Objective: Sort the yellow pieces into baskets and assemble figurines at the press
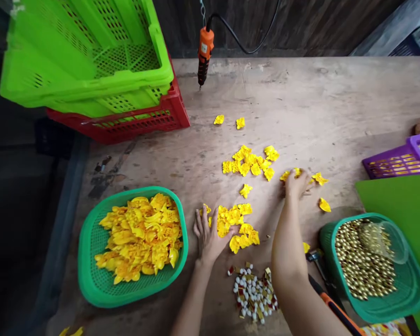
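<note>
Honestly, left hand (208, 235) splayed flat by the yellow pile (236, 226), right hand (296, 183) cupped over loose pieces (318, 178) — grip unclear — I fear my forearm scattering the white bits (254, 294).

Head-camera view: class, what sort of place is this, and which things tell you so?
Probably a small assembly workshop: an electric screwdriver hangs over a worn wooden bench, green baskets hold sorted yellow plastic parts and small brass-coloured pieces, and plastic crates are stacked at the back.
</note>
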{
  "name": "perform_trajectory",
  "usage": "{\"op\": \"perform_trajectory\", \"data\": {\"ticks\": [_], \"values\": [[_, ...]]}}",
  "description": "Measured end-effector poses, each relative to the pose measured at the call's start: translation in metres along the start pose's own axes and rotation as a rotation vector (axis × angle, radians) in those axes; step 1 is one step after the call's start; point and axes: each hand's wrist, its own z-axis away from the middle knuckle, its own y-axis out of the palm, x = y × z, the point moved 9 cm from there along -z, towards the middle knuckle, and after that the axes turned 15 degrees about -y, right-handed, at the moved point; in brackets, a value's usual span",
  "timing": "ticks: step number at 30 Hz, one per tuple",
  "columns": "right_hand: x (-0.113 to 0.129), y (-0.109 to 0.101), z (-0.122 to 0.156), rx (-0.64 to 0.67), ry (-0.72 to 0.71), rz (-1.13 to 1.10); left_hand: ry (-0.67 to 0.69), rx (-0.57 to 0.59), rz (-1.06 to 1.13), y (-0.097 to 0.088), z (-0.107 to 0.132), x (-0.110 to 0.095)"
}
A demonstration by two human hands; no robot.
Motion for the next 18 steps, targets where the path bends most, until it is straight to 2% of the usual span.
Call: {"op": "perform_trajectory", "data": {"ticks": [4, 6, 7, 9, 10, 12, 14, 16, 18], "values": [[0.029, 0.016, 0.037, 0.055, 0.232, -0.177, 0.033, -0.039, 0.11, 0.001, -0.027, -0.015], [0.056, 0.01, 0.046, 0.018, 0.238, -0.274, 0.041, -0.067, 0.161, 0.0, -0.034, -0.018], [0.075, 0.004, 0.042, -0.022, 0.184, -0.31, 0.05, -0.077, 0.176, 0.0, -0.035, -0.018], [0.121, 0.001, 0.015, -0.06, -0.007, -0.388, 0.07, -0.084, 0.186, 0.001, -0.036, -0.019], [0.15, 0.007, -0.006, -0.033, -0.141, -0.437, 0.078, -0.083, 0.189, 0.002, -0.036, -0.019], [0.21, 0.04, -0.054, 0.124, -0.379, -0.46, 0.075, -0.088, 0.201, 0.001, -0.035, -0.019], [0.255, 0.083, -0.1, 0.285, -0.519, -0.399, 0.049, -0.099, 0.214, 0.0, -0.035, -0.017], [0.282, 0.122, -0.135, 0.417, -0.629, -0.317, 0.026, -0.105, 0.219, -0.001, -0.035, -0.015], [0.285, 0.146, -0.158, 0.49, -0.648, -0.248, 0.026, -0.103, 0.223, -0.002, -0.034, -0.015]]}}
